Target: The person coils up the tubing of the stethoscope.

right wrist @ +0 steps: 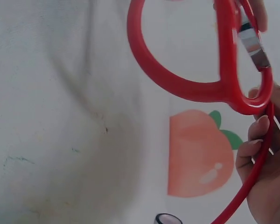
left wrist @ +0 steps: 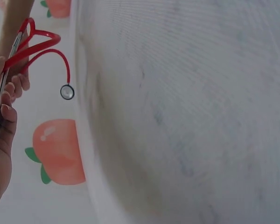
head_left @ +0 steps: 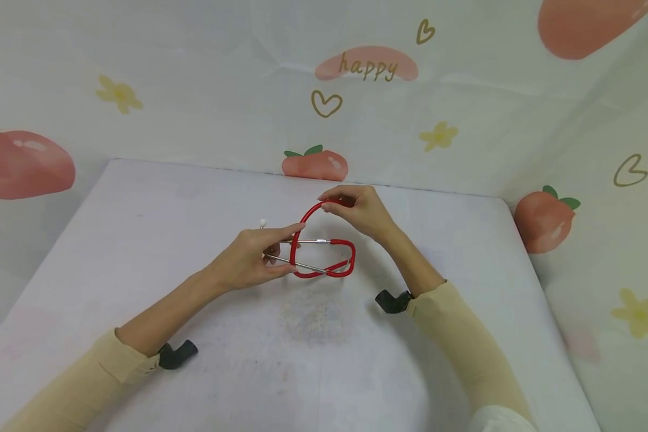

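Observation:
A red stethoscope [head_left: 353, 258] is held up above the table between both hands. My left hand [head_left: 243, 258] grips it around the silver ear tubes [head_left: 314, 241], with thumb and fingers also at a loop of the red tubing. One white ear tip [head_left: 263, 223] sticks up behind that hand. Higher and to the right, my right hand [head_left: 366, 211] pinches the tubing near the top of its arc. In the left wrist view the round chest piece [left wrist: 67, 92] dangles from the tube's end. Its rim [right wrist: 169, 218] also shows at the bottom of the right wrist view.
Beneath the hands is a white table [head_left: 281, 384] with faint stains. A white cloth backdrop [head_left: 221, 90] with printed fruit, flowers and hearts stands behind and along the right side. Black wrist devices [head_left: 178, 354] sit at both sleeve cuffs.

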A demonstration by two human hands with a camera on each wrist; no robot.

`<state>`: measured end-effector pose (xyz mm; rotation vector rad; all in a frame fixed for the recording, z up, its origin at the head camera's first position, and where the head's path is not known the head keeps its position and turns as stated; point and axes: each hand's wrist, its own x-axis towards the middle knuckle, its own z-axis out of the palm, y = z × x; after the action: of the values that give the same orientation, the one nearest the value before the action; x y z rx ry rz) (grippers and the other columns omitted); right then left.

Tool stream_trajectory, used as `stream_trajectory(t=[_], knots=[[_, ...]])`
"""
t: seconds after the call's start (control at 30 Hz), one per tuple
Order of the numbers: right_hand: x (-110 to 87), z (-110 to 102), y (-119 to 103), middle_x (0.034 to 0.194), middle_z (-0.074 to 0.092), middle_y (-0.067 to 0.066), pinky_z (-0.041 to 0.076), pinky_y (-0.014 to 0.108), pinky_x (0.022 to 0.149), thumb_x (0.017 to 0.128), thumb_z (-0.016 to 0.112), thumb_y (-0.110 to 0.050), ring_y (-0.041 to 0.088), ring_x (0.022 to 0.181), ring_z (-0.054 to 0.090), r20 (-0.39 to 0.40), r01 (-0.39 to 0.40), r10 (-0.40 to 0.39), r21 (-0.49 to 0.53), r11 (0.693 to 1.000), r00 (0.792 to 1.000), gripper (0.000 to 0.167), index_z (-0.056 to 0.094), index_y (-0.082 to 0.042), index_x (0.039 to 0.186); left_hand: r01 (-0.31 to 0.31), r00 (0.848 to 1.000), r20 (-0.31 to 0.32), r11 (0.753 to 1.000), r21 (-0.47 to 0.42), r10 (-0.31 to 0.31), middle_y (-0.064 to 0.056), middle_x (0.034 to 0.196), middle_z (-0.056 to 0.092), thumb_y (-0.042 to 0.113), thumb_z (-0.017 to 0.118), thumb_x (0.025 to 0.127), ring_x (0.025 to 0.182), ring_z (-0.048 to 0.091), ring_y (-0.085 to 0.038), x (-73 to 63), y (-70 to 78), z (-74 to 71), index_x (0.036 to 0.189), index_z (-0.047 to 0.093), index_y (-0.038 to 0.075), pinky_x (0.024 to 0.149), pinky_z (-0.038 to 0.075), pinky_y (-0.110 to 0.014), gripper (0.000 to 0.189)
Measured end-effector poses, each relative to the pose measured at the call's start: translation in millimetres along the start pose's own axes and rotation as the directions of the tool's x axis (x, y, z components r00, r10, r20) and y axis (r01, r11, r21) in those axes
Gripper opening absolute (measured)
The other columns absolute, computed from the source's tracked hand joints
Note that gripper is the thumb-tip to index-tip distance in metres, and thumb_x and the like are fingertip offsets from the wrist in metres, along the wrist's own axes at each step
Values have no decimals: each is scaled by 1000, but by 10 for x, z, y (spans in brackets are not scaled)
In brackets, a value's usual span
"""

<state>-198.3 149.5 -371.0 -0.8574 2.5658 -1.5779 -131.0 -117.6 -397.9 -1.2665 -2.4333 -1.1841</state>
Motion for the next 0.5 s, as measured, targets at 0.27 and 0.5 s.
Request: stream_trajectory(t=[0.27, 0.5], knots=[[39, 42, 102, 97, 74, 6, 51, 24, 69, 90, 75, -9, 22, 78, 60, 8, 3, -3, 20, 1000, 1000, 19, 75, -3, 108, 5, 1000, -24, 999, -46, -6, 3, 72, 56, 15, 88, 75, 60, 49, -6, 3, -20, -1, 136, 61, 11, 76, 47, -39, 67], [61, 83, 73, 100, 72, 19, 49, 22, 69, 91, 70, -1, 32, 82, 62, 42, -22, 19, 71, 997, 999, 21, 71, 7, 110, -8, 999, -34, 998, -63, 6, 1, 72, 57, 13, 86, 76, 61, 48, -5, 9, -34, 4, 133, 63, 9, 61, 43, -25, 62]])
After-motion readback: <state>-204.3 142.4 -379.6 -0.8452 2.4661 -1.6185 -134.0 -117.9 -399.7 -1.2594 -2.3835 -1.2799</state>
